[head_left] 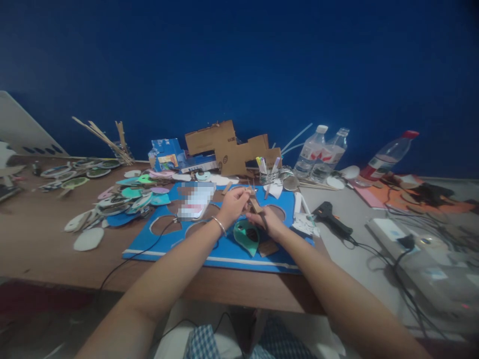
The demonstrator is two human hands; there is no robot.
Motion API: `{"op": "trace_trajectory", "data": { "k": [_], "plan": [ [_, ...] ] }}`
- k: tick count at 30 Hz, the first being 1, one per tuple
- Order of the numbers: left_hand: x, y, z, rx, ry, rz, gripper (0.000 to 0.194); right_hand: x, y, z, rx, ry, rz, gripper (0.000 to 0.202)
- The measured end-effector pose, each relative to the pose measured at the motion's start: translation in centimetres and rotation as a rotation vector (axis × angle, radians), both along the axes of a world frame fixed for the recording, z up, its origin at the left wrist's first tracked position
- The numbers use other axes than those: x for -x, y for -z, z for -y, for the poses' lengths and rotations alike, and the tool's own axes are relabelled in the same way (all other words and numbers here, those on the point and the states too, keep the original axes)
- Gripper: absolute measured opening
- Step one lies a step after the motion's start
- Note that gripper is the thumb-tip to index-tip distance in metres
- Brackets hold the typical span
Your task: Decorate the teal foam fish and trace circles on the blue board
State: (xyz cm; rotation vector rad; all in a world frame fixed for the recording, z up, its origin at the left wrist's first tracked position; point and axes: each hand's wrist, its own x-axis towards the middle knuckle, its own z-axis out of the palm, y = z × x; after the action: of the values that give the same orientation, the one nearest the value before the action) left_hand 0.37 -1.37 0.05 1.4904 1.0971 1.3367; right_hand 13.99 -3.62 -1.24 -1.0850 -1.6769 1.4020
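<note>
My left hand [235, 203] is closed in a pinch near the middle of the blue board [220, 262], with a silver bangle on its wrist. Between my hands is a small brown cardboard strip [256, 204], which the left fingers grip at its upper end. My right hand [271, 224] is closed around the strip's lower end. Something dark and narrow lies along the right fingers, too blurred to name. Just below the hands rests a green leaf-shaped piece [247, 238] with dark markings, beside a cardboard scrap [268, 248]. A phone [197, 200] lies left of my left hand.
Many painted cutouts [127, 199] are heaped on the left. Cut cardboard [228, 149], a marker cup [268, 174] and plastic bottles [312, 152] stand along the blue wall. A black glue gun [332, 219] and a power strip [422, 259] with cables lie on the right.
</note>
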Motion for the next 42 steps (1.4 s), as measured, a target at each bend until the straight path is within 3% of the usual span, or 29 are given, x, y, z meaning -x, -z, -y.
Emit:
{"op": "trace_trajectory", "data": {
  "k": [5, 15, 20, 28, 34, 38, 42],
  "plan": [
    [-0.2, 0.3, 0.0, -0.004, -0.027, 0.053, 0.033, 0.2, 0.0, 0.1, 0.006, 0.021, -0.022, 0.041],
    [0.3, -0.1, 0.3, -0.113, -0.051, -0.064, 0.031, 0.3, -0.2, 0.1, -0.093, -0.03, -0.064, 0.041],
    [0.6, 0.0, 0.1, -0.148, -0.058, -0.113, 0.033, 0.3, -0.5, 0.5, 0.003, -0.027, -0.007, 0.044],
    [0.5, 0.6, -0.5, -0.11, -0.086, -0.066, 0.036, -0.1, -0.5, 0.2, -0.106, 0.022, 0.199, 0.048],
    [0.5, 0.9, -0.7, -0.089, -0.092, -0.029, 0.036, 0.1, -0.5, 0.2, -0.091, 0.099, 0.261, 0.045],
    [0.5, 0.7, -0.6, -0.089, -0.094, -0.036, 0.037, 0.1, -0.1, 0.1, -0.05, 0.104, 0.22, 0.045],
    [0.3, 0.4, -0.3, -0.068, -0.002, -0.064, 0.035, 0.0, 0.3, 0.0, 0.023, 0.036, 0.041, 0.044]
  ]
}}
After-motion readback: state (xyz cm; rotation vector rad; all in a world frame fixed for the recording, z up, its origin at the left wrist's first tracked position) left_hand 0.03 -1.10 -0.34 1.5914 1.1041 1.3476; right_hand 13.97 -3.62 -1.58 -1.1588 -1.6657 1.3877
